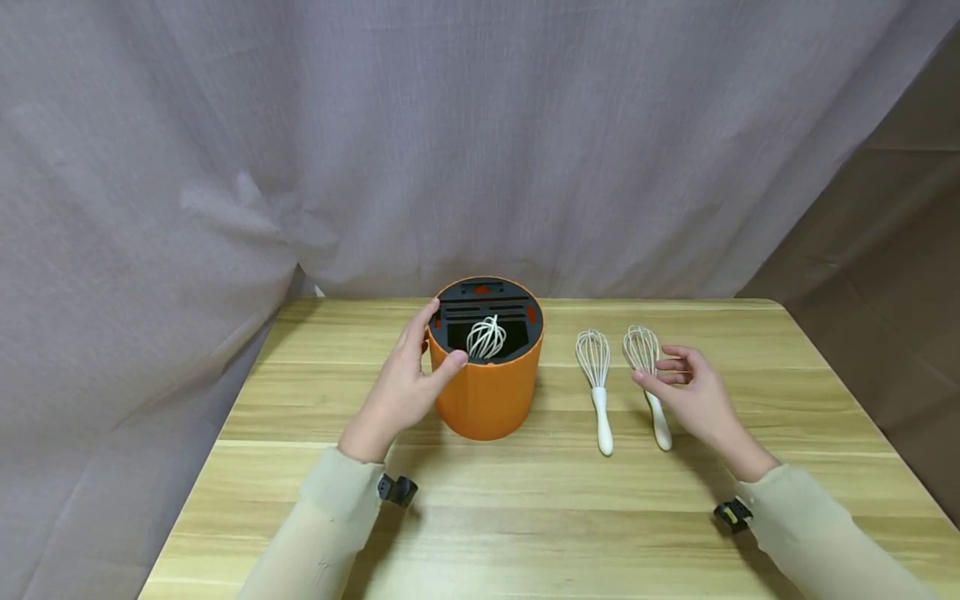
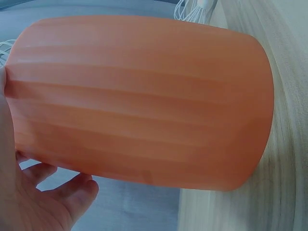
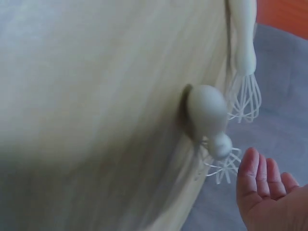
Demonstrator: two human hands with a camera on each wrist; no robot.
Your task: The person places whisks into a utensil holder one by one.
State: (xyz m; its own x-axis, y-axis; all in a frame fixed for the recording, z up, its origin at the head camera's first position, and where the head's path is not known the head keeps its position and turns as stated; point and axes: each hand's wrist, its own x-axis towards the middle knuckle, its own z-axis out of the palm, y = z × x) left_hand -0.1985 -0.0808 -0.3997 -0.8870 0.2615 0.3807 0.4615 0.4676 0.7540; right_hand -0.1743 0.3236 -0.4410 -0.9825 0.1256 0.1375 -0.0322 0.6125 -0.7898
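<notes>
An orange utensil holder (image 1: 487, 404) with a black slotted insert (image 1: 516, 292) stands on the wooden table. White wires of one whisk (image 1: 486, 338) stick up from its large opening. My left hand (image 1: 400, 385) is at the holder's left side, fingers spread along it and thumb at the front rim. Two more white whisks lie to the right, wire ends away from me. My right hand (image 1: 693, 398) is over the right-hand whisk (image 1: 659, 423), thumb and fingers apart beside its wires. The other whisk (image 1: 603, 423) lies between that one and the holder.
The wooden table (image 1: 525, 517) reaches back to a grey curtain (image 1: 525, 150) just behind the holder. A brownish cloth (image 1: 892, 275) hangs along the right side.
</notes>
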